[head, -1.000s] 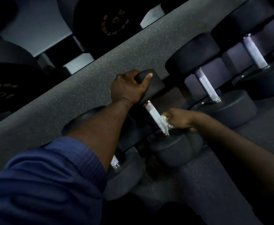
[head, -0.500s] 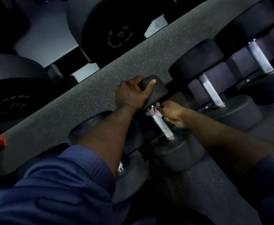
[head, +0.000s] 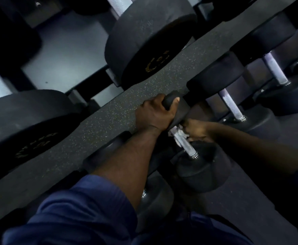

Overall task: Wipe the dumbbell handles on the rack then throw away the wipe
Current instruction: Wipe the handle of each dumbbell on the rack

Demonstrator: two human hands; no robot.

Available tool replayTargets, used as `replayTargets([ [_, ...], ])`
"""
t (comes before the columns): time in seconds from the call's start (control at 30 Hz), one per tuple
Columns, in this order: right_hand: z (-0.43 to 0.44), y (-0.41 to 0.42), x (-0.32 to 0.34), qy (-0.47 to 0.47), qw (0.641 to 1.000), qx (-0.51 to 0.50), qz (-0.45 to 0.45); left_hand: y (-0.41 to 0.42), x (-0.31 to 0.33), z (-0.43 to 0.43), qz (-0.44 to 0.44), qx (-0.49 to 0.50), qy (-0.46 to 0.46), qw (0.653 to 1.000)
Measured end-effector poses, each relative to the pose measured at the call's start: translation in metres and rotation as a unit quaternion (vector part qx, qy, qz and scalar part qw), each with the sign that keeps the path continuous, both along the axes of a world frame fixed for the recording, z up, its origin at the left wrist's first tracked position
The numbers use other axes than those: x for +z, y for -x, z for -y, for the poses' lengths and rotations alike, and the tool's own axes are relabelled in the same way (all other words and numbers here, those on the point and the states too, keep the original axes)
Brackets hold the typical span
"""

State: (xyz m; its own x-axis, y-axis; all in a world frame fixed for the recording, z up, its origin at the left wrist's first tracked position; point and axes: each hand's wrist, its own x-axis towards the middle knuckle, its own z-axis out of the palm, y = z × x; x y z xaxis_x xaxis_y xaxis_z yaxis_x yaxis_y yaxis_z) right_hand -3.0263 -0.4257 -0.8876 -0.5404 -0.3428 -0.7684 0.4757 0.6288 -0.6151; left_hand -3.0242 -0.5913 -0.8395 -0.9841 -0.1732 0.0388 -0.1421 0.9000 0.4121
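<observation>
A small black dumbbell lies on the lower rack tier with its metal handle (head: 187, 146) running from upper left to lower right. My left hand (head: 155, 114) grips its far head (head: 179, 106), thumb over the top. My right hand (head: 196, 129) holds a crumpled white wipe (head: 177, 132) wrapped round the upper end of that handle, just below the far head. The lower part of the handle is bare and shiny down to the near head (head: 203, 169).
More black dumbbells with pale handles (head: 232, 105) (head: 275, 71) lie to the right on the same tier. A speckled rubber rail (head: 100, 124) crosses the view diagonally. Larger dumbbells (head: 150, 39) (head: 26, 126) sit on the tier above. Another dumbbell (head: 153, 197) lies under my left forearm.
My right hand slid the wipe up the handle from the near head to the far head. My left hand kept its grip. The view moved closer and tilted up.
</observation>
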Motion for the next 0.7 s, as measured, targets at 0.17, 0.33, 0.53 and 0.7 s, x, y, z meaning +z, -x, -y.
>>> replayTargets([
  [0.17,0.015,-0.008,0.002,0.108,0.988,-0.108,-0.013,-0.002,0.001,0.000,0.000,0.000,0.005,1.000],
  [0.33,-0.032,-0.023,-0.003,-0.009,0.995,0.095,-0.005,-0.003,0.001,-0.001,0.003,0.003,-0.009,1.000],
  [0.53,0.005,-0.001,0.000,-0.032,0.990,-0.020,-0.136,-0.002,-0.005,-0.001,-0.013,0.039,0.012,0.999],
  [0.7,-0.037,-0.022,-0.019,-0.189,0.894,0.356,-0.197,0.000,-0.013,-0.003,-0.038,0.048,0.005,0.998],
])
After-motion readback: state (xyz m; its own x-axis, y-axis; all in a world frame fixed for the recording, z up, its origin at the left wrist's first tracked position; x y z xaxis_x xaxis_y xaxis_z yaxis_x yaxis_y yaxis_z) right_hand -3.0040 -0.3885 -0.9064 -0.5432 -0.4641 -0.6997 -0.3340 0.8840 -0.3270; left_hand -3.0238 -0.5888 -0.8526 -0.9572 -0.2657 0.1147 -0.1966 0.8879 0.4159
